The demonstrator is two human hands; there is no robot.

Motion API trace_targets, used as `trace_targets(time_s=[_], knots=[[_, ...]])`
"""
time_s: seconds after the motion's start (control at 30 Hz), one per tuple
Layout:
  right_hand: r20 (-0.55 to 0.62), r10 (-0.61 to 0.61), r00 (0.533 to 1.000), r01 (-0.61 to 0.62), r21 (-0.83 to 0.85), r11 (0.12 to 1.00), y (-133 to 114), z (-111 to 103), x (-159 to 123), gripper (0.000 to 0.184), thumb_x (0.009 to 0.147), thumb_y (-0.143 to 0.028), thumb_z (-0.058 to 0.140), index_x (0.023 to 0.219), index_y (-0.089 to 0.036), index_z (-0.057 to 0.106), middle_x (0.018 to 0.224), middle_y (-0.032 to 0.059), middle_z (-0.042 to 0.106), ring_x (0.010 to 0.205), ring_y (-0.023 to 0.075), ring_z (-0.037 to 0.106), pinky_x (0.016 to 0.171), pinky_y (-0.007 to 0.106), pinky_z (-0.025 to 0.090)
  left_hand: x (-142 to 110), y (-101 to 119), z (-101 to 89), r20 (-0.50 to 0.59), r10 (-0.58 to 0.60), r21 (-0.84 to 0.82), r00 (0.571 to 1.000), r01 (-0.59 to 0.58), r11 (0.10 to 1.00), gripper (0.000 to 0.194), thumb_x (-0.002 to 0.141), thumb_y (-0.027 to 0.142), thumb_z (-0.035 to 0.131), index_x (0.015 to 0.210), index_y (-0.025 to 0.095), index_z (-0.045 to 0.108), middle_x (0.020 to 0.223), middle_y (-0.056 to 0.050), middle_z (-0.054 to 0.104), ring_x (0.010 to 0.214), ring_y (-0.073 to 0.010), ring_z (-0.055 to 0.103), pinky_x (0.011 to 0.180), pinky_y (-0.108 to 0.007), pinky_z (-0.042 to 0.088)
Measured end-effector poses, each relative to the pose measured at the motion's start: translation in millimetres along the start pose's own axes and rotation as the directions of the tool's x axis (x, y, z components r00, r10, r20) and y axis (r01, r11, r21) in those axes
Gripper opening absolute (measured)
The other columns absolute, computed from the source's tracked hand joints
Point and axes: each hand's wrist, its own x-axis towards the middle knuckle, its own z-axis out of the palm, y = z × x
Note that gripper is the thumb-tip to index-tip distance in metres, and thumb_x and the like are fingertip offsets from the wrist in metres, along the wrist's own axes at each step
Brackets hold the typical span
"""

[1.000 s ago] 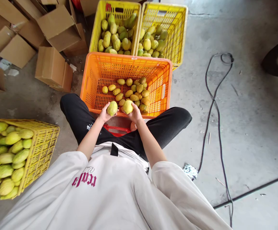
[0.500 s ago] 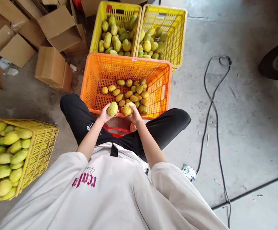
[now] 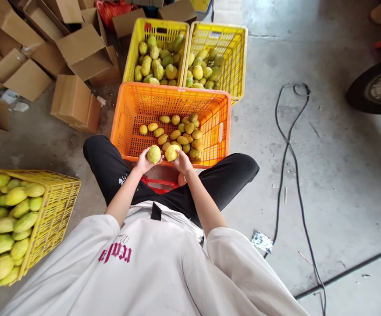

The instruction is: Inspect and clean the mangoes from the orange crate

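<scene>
My left hand [image 3: 143, 162] is closed around a yellow-green oval fruit [image 3: 154, 154], with the thumb along its side and fingertips showing beneath. A second, yellower oval fruit [image 3: 172, 152] is gripped by my right hand [image 3: 183, 162], its thumb lying on the near side. The two fruits are close together, above the near rim of an orange plastic crate [image 3: 137, 90]. Inside that crate, several smaller brownish-yellow fruits [image 3: 183, 140] lie on the bottom, mostly towards the right. Part of the crate's near edge is hidden by my hands.
Behind the orange crate stand a left yellow crate [image 3: 130, 52] and a right yellow crate [image 3: 241, 57], both holding similar fruit. Another yellow crate [image 3: 57, 206], heaped with fruit, stands at left. Cardboard boxes [image 3: 70, 98] lie upper left; a black cable [image 3: 289, 140] and a wheel [image 3: 379, 87] are right.
The fruit in my right hand has turned and come slightly nearer the left one. Both hands still hold their fruits. The whole view has shifted a little.
</scene>
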Motion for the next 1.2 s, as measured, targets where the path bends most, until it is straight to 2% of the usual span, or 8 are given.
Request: trace_targets(time_s=[0.13, 0.27, 0.43, 0.53, 0.73, 0.87, 1.03, 1.2], knots=[[-0.021, -0.006, 1.000, 0.005, -0.013, 1.000, 2, -1, 0, 0.027, 0.072, -0.036, 0.074, 0.094, -0.024, 0.064, 0.090, 0.0018, 0.075, 0.100, 0.0227, 0.071, 0.082, 0.033, 0.062, 0, 1, 0.6, -0.023, 0.006, 0.010, 1.000, -0.006, 1.000, 0.043, 0.100, 0.038, 0.036, 0.122, 0.013, 0.064, 0.086, -0.011, 0.076, 0.084, -0.0251, 0.076, 0.077, -0.038, 0.061], [-0.070, -0.027, 0.997, 0.029, 0.028, 0.999, 0, -2, -1, 0.028, 0.069, -0.031, 0.074, 0.094, -0.025, 0.062, 0.085, -0.0023, 0.073, 0.087, 0.0192, 0.071, 0.077, 0.030, 0.062, 3, 0, -2.4, -0.022, 0.023, 0.042, 1.000, -0.022, 0.999, 0.043, 0.100, 0.037, 0.039, 0.125, 0.011, 0.063, 0.085, -0.010, 0.075, 0.076, -0.0227, 0.075, 0.073, -0.034, 0.061], [0.067, -0.058, 0.996, 0.056, 0.038, 0.998, -1, -1, -3, 0.039, 0.064, -0.029, 0.073, 0.101, -0.027, 0.061, 0.086, -0.0024, 0.073, 0.084, 0.0200, 0.071, 0.071, 0.031, 0.062, 7, -3, -8.9, 0.029, 0.030, 0.121, 0.999, -0.033, 0.992, 0.040, 0.100, 0.034, 0.040, 0.125, 0.015, 0.063, 0.089, -0.008, 0.076, 0.067, -0.0182, 0.073, 0.059, -0.027, 0.059], [0.072, -0.070, 0.995, 0.067, 0.041, 0.997, -2, 0, -5, 0.036, 0.069, -0.030, 0.073, 0.102, -0.025, 0.062, 0.083, -0.0015, 0.071, 0.080, 0.0186, 0.070, 0.066, 0.028, 0.061, 8, -5, -11.8, 0.039, 0.035, 0.171, 0.999, -0.041, 0.984, 0.037, 0.100, 0.035, 0.042, 0.124, 0.017, 0.063, 0.092, -0.008, 0.075, 0.067, -0.0170, 0.072, 0.054, -0.024, 0.057], [0.043, -0.084, 0.996, 0.080, 0.093, 0.992, -6, 3, -7, 0.029, 0.077, -0.027, 0.069, 0.104, -0.027, 0.061, 0.085, -0.0024, 0.070, 0.078, 0.0165, 0.069, 0.062, 0.026, 0.058, 7, -4, -9.8, -0.013, 0.031, 0.136, 0.999, -0.029, 0.990, 0.042, 0.098, 0.039, 0.045, 0.130, 0.014, 0.058, 0.093, -0.010, 0.075, 0.071, -0.0179, 0.072, 0.068, -0.029, 0.060], [0.064, -0.058, 0.996, 0.047, 0.163, 0.985, -9, 1, -9, 0.030, 0.077, -0.030, 0.063, 0.106, -0.026, 0.063, 0.088, -0.0017, 0.071, 0.083, 0.0193, 0.070, 0.074, 0.033, 0.061, 3, -1, -6.8, -0.001, 0.017, 0.029, 1.000, -0.017, 0.999, 0.051, 0.098, 0.048, 0.035, 0.122, 0.013, 0.062, 0.088, -0.012, 0.075, 0.078, -0.0246, 0.074, 0.074, -0.039, 0.061], [0.103, -0.038, 0.994, 0.020, 0.164, 0.986, -5, 0, -6, 0.035, 0.074, -0.030, 0.061, 0.108, -0.027, 0.061, 0.094, 0.0004, 0.074, 0.099, 0.0246, 0.071, 0.086, 0.041, 0.061, -1, -1, -5.1, -0.023, 0.040, -0.100, 0.999, -0.042, 0.994, 0.044, 0.096, 0.035, 0.033, 0.121, 0.016, 0.064, 0.093, -0.012, 0.076, 0.098, -0.0294, 0.074, 0.088, -0.048, 0.058], [0.041, -0.032, 0.999, 0.027, 0.096, 0.995, 1, 0, 0, 0.029, 0.076, -0.030, 0.070, 0.103, -0.026, 0.063, 0.094, -0.0004, 0.075, 0.093, 0.0201, 0.072, 0.083, 0.033, 0.062, 1, -2, -5.6, -0.021, 0.063, -0.095, 0.998, -0.065, 0.993, 0.037, 0.096, 0.036, 0.044, 0.124, 0.020, 0.062, 0.099, -0.010, 0.076, 0.104, -0.0288, 0.072, 0.092, -0.047, 0.056]])
